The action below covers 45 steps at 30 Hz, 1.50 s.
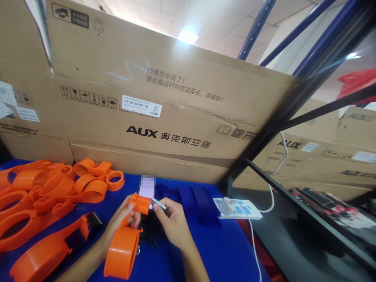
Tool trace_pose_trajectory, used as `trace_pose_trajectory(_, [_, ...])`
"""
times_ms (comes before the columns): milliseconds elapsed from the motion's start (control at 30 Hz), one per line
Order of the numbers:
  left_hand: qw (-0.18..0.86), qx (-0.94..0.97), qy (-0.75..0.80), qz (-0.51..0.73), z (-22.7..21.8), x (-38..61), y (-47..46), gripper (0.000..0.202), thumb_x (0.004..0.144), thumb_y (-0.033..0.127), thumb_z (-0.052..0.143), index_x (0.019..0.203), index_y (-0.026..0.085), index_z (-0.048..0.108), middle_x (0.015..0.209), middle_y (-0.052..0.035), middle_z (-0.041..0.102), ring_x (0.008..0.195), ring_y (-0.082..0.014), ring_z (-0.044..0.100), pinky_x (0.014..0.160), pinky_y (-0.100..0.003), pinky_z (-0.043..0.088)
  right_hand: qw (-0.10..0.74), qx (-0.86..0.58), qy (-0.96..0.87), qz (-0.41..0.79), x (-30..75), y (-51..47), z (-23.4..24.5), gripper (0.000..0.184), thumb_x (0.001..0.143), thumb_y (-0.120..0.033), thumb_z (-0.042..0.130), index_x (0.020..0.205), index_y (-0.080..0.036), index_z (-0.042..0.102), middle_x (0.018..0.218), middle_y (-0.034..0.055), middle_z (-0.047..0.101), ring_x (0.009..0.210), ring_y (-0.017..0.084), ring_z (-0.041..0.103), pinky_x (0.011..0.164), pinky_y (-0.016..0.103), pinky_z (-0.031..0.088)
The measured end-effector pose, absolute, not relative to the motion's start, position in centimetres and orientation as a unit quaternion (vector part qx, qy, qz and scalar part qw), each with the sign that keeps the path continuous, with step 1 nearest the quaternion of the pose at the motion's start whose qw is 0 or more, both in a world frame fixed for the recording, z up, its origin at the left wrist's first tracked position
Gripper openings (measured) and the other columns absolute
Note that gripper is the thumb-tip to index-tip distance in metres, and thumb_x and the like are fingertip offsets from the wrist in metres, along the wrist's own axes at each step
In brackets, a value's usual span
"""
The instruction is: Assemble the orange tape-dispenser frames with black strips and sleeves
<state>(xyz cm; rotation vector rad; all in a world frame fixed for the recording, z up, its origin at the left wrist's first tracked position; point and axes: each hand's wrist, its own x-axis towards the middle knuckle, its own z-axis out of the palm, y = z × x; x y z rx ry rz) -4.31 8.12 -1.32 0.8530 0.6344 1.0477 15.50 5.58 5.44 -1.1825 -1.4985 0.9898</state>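
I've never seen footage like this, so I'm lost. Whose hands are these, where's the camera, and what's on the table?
No machine here: a person works with bare hands, filmed by one camera worn on their head, looking forward and down. The left hand grips an orange plastic part; the right hand pinches a small metal piece close to it. On the blue table are a pile of orange parts, dark blue parts, a phone and a white power strip. Cardboard boxes stand behind.

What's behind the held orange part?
A phone stands behind the orange part held in the left hand; its lower edge is hidden by the part and the right hand's metal piece. Beyond: cardboard box.
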Motion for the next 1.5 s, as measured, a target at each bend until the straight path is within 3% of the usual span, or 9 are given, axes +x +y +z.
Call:
trace_pose_trajectory(333, [0.72,0.433,0.323,0.435,-1.0,-4.5,8.3,0.047,0.081,0.061,0.073,0.105,0.021,0.065,0.046,0.0043,0.057,0.035,-0.0105,0.04,0.039,-0.022,0.023,0.437,-0.466,-0.646,0.417,16.4,5.3,6.1,0.034,0.093,-0.047,0.067,0.075,-0.018,0.066,0.069,-0.0029,0.052,0.062,0.012,0.041,0.057,0.023,0.034])
trace_pose_trajectory(533, [0.681,0.457,0.32,0.474,1.5,-3.5,5.8,0.041,0.095,0.053,0.061,0.122,0.022,0.061,0.056,0.0049,0.056,0.046,-0.0091,0.04,0.049,-0.021,0.027,0.429,-0.457,-0.649,0.43,16.6,5.8,5.3,0.035,0.092,-0.049,0.068,0.076,-0.017,0.069,0.072,0.0001,0.062,0.065,0.014,0.05,0.058,0.023,0.041])
trace_pose_trajectory(700, [0.655,0.446,0.339,0.507,1.1,-3.3,5.9,0.041,0.093,0.054,0.065,0.119,0.023,0.059,0.062,0.0034,0.06,0.053,-0.0114,0.046,0.054,-0.022,0.034,0.507,-0.467,-0.607,0.395,16.1,6.1,4.5,0.034,0.088,-0.043,0.075,0.111,-0.019,0.073,0.079,0.0011,0.067,0.068,0.015,0.057,0.063,0.026,0.047])
trace_pose_trajectory(767, [0.648,0.424,0.347,0.529,0.7,-3.3,6.1,0.043,0.092,0.054,0.065,0.122,0.024,0.057,0.065,0.0035,0.061,0.055,-0.0127,0.048,0.055,-0.023,0.037,0.523,-0.475,-0.598,0.378,16.3,6.3,4.3,0.035,0.088,-0.041,0.075,0.116,-0.019,0.073,0.082,0.0024,0.068,0.071,0.016,0.058,0.065,0.027,0.048])
trace_pose_trajectory(933, [0.65,0.394,0.344,0.551,0.4,-3.5,6.6,0.044,0.091,0.054,0.066,0.122,0.024,0.056,0.067,0.0033,0.063,0.056,-0.0131,0.049,0.056,-0.023,0.038,0.528,-0.445,-0.626,0.364,16.9,6.5,4.1,0.029,0.095,-0.04,0.068,0.114,-0.022,0.078,0.096,0.0075,0.073,0.084,0.021,0.065,0.073,0.031,0.051])
trace_pose_trajectory(1233, [0.652,0.403,0.346,0.541,1.1,-3.7,6.6,0.037,0.09,0.052,0.069,0.109,0.021,0.065,0.062,0.0035,0.06,0.052,-0.0109,0.048,0.051,-0.022,0.036,0.464,-0.426,-0.713,0.307,15.8,5.7,5.0,0.027,0.103,-0.034,0.057,0.098,-0.021,0.08,0.08,0.0024,0.065,0.075,0.017,0.06,0.074,0.03,0.047])
trace_pose_trajectory(1500, [0.621,0.461,0.374,0.512,0.5,-3.7,6.8,0.047,0.09,0.052,0.067,0.124,0.019,0.065,0.061,0.003,0.06,0.056,-0.0138,0.05,0.056,-0.024,0.04,0.392,-0.417,-0.782,0.247,14.9,5.0,5.4,0.033,0.107,-0.027,0.047,0.132,-0.024,0.069,0.093,0.0049,0.066,0.081,0.018,0.061,0.074,0.029,0.049])
